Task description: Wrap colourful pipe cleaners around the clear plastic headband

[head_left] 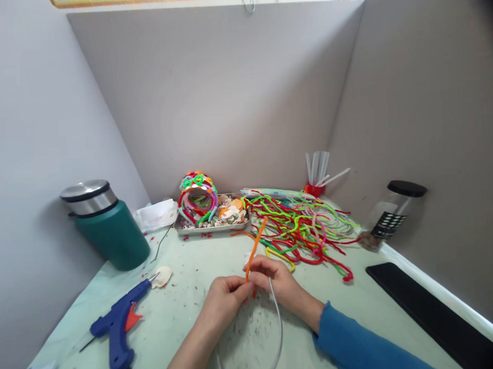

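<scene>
The left hand (230, 298) and right hand (278, 282) — fingertips pinched together on an orange pipe cleaner (257, 244) — meet beside a grey hoop (281, 326), a blue glue gun (120, 312) lying toward the tabletop's (188, 264) left edge.

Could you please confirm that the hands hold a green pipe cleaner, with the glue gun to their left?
The colour is wrong: the head view shows the left hand and right hand holding an orange pipe cleaner; the glue gun is indeed to their left.

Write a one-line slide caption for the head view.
Left hand and right hand pinch an orange pipe cleaner by a thin grey hoop, near a tangle of colored pipe cleaners.
</scene>
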Demonstrator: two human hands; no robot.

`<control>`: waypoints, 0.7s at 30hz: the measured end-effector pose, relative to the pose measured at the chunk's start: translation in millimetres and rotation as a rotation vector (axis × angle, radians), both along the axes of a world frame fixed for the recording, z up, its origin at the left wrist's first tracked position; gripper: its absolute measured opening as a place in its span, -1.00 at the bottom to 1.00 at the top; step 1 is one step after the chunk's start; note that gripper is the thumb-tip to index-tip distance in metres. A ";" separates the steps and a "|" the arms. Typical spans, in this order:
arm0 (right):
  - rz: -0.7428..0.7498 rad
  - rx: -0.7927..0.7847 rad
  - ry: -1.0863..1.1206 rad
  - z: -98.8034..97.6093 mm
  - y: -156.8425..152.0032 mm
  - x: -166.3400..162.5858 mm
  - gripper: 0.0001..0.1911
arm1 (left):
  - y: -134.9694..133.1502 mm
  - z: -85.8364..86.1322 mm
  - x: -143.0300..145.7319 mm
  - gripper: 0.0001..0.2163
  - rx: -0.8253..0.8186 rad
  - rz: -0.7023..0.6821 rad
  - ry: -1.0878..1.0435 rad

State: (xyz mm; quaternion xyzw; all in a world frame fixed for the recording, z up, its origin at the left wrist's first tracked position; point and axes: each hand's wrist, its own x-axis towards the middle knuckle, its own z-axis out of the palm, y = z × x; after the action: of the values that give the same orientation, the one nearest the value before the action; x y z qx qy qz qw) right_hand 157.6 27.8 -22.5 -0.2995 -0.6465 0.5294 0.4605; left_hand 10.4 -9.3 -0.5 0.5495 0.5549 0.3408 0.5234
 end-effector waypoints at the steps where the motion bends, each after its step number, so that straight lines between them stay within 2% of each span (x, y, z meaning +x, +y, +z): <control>1: -0.006 0.009 -0.009 0.6 -0.4 0.4 -0.84 | -0.7 0.3 0.4 -0.67 0.007 -0.019 0.013; 4: -0.042 -0.012 -0.010 2.2 -1.6 0.9 -0.82 | -2.2 1.2 0.9 -0.67 0.031 -0.097 0.040; 6: -0.049 -0.085 0.045 2.7 -2.1 0.5 -0.79 | -2.3 1.0 0.6 -0.70 0.074 -0.128 0.047; 10: -0.036 -0.226 0.133 2.8 -1.7 -0.2 -0.72 | -0.4 -2.0 -1.3 -0.75 0.119 -0.082 0.087; 14: -0.054 -0.267 0.128 0.8 0.2 1.9 -0.72 | 0.2 -2.1 -3.8 -0.77 0.155 -0.088 0.141; 21: -0.025 -0.273 0.172 -0.9 1.7 2.8 -0.76 | -2.7 8.4 -5.0 -0.82 0.287 -0.132 0.137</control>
State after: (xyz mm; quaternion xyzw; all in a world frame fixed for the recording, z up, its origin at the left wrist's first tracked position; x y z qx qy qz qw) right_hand 160.4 29.5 -23.5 -0.3208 -0.5230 0.6302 0.4758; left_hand 5.4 -11.9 7.9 0.6759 0.4975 0.3431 0.4218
